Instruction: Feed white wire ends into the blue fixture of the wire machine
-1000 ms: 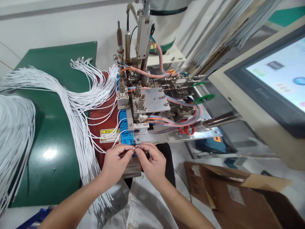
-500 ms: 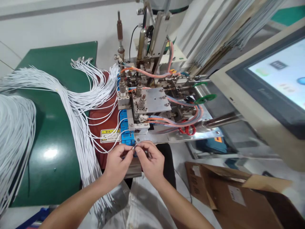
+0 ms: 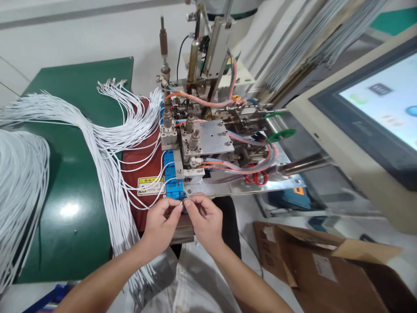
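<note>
At the front end of the blue fixture row (image 3: 173,187), my left hand (image 3: 162,226) and my right hand (image 3: 206,221) meet with thumbs and forefingers pinched together. Between the fingertips is a thin wire end (image 3: 183,201), too small and partly covered to make out fully. Several white cables (image 3: 143,163) run from the left into the blue fixtures, close beyond my left hand. A machine with a metal cover plate (image 3: 208,137) stands just behind the fixtures.
A large bundle of white cables (image 3: 97,161) drapes over the green table (image 3: 74,182) at left, with another coil (image 3: 24,191) beside it. On the machine sits a green-rimmed wire spool (image 3: 276,126). A screen panel (image 3: 365,113) and an open cardboard box (image 3: 312,265) occupy the right.
My right hand has shifted very slightly to the left and its fingers have turned a little. Both hands keep their pinch at the same spot.
</note>
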Available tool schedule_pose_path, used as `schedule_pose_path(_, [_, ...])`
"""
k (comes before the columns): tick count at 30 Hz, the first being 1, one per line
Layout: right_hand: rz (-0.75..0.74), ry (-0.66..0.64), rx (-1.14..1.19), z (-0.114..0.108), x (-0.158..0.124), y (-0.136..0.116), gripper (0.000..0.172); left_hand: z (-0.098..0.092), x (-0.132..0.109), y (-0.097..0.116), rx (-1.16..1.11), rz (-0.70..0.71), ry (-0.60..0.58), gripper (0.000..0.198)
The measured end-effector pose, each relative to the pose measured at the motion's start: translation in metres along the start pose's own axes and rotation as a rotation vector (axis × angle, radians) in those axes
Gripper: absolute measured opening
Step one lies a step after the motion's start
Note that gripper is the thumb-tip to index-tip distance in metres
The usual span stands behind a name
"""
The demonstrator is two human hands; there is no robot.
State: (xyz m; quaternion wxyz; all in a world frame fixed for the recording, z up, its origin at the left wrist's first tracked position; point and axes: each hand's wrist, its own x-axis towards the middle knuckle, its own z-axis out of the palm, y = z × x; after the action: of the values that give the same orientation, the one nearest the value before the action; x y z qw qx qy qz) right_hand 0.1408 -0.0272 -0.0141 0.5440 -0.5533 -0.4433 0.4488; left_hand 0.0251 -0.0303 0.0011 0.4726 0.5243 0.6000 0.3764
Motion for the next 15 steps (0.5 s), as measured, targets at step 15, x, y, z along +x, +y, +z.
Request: schedule_pose_path(15, [-0.042, -0.117, -0.029, -0.0063, 0.0071, -0.0007, 0.006, -0.0014, 0.0000, -0.0012, -0.022, -0.006, -0.064, 0.013])
